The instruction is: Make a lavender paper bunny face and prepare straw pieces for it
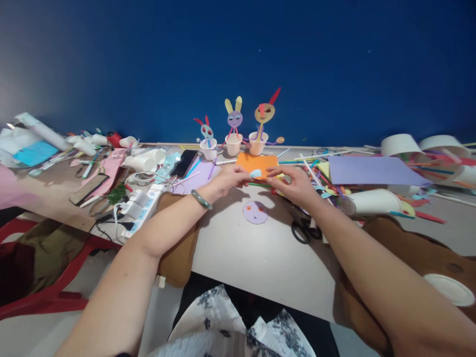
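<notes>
Blue wall point(238, 49) behind a cluttered worktop point(230, 253). Our left hand point(227, 180) pinches the pale-blue paper piece point(256, 173) near the orange sheet point(253, 159); our right hand point(293, 183) is beside it, grip unclear. We'd best hold it lightly, edges only, uncreased.

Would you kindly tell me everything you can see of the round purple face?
The round purple face is a pale disc, apparently paper, with a thin darker outline, two orange eye patches and a small dark mouth mark. It lies flat on the pale table, nearer the person than the orange sheet. Neither the left hand nor the right hand appears to touch it.
</notes>
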Demonstrator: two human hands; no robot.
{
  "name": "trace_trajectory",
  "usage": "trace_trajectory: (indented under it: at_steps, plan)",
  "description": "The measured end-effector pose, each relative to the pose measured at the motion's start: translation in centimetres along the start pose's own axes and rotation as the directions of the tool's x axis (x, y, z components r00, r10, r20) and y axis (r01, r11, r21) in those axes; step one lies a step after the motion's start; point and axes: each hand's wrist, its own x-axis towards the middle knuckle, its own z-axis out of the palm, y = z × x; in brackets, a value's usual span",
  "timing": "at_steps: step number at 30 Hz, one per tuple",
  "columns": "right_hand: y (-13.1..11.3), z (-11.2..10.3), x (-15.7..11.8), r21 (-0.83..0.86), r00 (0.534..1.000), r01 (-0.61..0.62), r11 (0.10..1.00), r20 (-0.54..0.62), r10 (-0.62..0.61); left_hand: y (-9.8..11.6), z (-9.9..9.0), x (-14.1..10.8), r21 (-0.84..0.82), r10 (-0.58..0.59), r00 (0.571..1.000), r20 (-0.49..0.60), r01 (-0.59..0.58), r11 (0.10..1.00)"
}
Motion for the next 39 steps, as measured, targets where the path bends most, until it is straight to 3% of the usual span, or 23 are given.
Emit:
trace_trajectory:
  at_steps: [2, 5, 10, 15, 20, 24, 29, 34, 39]
  plan:
    - [-1.1, 0.1, -0.3, 0.085, 0.990, -0.131, 0.988, 0.065, 0.126, -0.9, 1.3, -0.4, -0.093, 0.005, 1.000, 0.007, -0.004, 0.996]
    - [-1.5, 0.3, -0.6, 0.130, 0.979, -0.193, 0.973, 0.086, 0.183, -1.9, 2.2, -0.6, -0.156, 0.013, 0.999, 0.047, -0.005, 0.988]
    - [-1.2, 0.4, -0.6, 0.187, 0.965, -0.249, 0.950, 0.134, 0.226, -2.1, 1.5, -0.4, -0.241, 0.047, 0.990, 0.129, -0.014, 0.970]
    - [-1.7, 0.0, -0.6, 0.163, 0.940, -0.283, 0.945, 0.244, 0.239, -1.9, 0.2, -0.6, 0.016, 0.020, 0.983, 0.181, -0.023, 1.000]
    - [-1.9, -0.2, -0.8, 0.032, 0.851, -0.321, 0.946, 0.447, 0.274, -2.5, -0.5, -0.7, 0.271, -0.058, 0.922, 0.383, -0.053, 0.961]
    - [-1.8, 0.2, -1.0, -0.092, 0.773, -0.356, 0.930, 0.530, 0.348, -2.8, -0.6, -0.5, 0.451, 0.025, 0.945, 0.325, -0.178, 0.874]
    - [-1.7, 1.0, -1.0, -0.074, 0.797, -0.353, 0.933, 0.499, 0.341, -3.0, -0.2, -0.7, 0.445, 0.038, 0.921, 0.388, -0.223, 0.867]
    - [-1.7, 1.3, -0.9, -0.092, 0.809, -0.361, 0.928, 0.464, 0.361, -3.8, 0.3, -0.4, 0.427, 0.083, 0.937, 0.338, -0.231, 0.874]
    - [-1.9, 1.2, -0.8, -0.196, 0.845, -0.341, 0.919, 0.366, 0.391, -3.8, 0.5, 0.1, 0.314, -0.051, 0.963, 0.265, -0.036, 0.949]
